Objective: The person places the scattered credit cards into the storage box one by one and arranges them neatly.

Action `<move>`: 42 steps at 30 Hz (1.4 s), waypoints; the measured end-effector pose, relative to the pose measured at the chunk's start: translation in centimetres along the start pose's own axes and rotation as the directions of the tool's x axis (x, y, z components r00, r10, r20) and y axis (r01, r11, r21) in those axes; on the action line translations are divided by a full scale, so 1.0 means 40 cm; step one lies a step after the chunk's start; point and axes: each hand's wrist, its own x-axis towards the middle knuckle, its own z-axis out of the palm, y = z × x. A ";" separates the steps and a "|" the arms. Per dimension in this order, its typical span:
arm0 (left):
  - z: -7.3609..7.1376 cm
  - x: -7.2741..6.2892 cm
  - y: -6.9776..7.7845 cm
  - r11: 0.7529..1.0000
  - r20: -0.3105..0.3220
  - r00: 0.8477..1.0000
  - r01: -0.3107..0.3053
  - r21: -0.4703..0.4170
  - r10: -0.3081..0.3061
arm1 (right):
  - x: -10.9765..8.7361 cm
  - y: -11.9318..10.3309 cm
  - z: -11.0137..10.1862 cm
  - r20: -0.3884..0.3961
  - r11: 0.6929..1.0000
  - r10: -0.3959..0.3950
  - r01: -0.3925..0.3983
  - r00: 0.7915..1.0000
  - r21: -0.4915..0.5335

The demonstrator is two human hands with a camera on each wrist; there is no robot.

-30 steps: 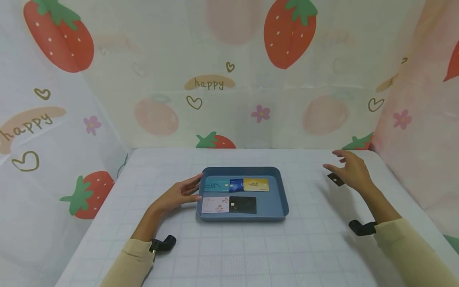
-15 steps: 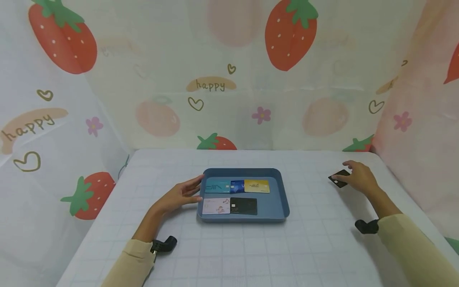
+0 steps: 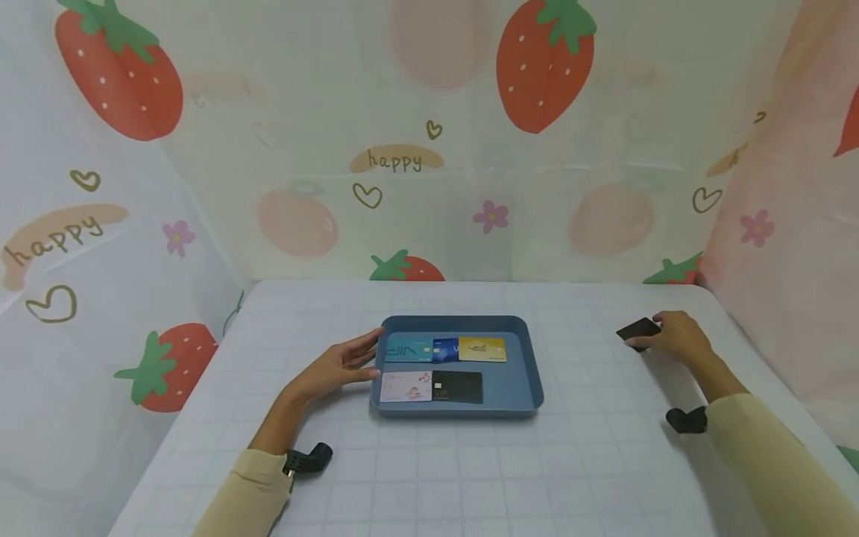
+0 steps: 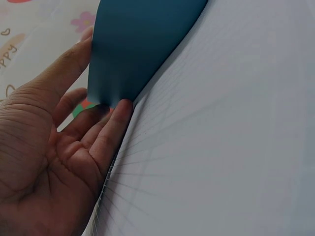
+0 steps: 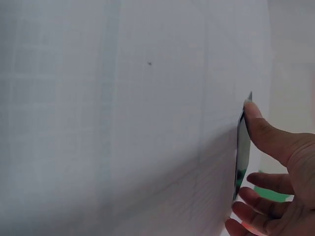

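Note:
Near the right side of the table, my right hand (image 3: 683,341) holds a black card (image 3: 636,330) between thumb and fingers. The right wrist view shows this card (image 5: 242,152) almost edge-on, with the thumb at one end and fingertips at the other. A shallow blue tray (image 3: 456,411) sits mid-table. My left hand (image 3: 335,368) touches its left side with extended thumb and fingers; in the left wrist view they lie along the tray wall (image 4: 135,49). Inside the tray are a teal card (image 3: 408,350), a blue card (image 3: 445,350), a yellow card (image 3: 482,349), a pale pink card (image 3: 406,386) and a black VIP card (image 3: 458,387).
A white gridded cloth (image 3: 436,477) covers the table. Behind and at both sides hang strawberry-printed curtains (image 3: 416,224). The tray's raised rim surrounds the cards.
My right hand has come down over the black card at the right and now grips it; the card has turned and lifted slightly. The left hand stays at the tray.

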 end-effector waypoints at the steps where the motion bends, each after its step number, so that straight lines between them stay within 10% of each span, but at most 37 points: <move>1: 0.000 0.000 0.000 1.000 0.000 1.000 -0.001 -0.001 0.001 | 0.000 0.001 0.000 0.005 1.000 0.010 -0.010 1.000 0.004; 28: 0.000 0.002 -0.005 1.000 0.010 1.000 -0.014 -0.011 0.014 | -0.010 0.003 -0.024 0.055 0.999 0.029 -0.027 0.998 -0.026; 42: 0.000 0.001 -0.004 1.000 0.002 1.000 0.001 -0.026 -0.001 | -0.034 -0.001 -0.055 -0.096 0.999 0.048 -0.049 0.994 -0.010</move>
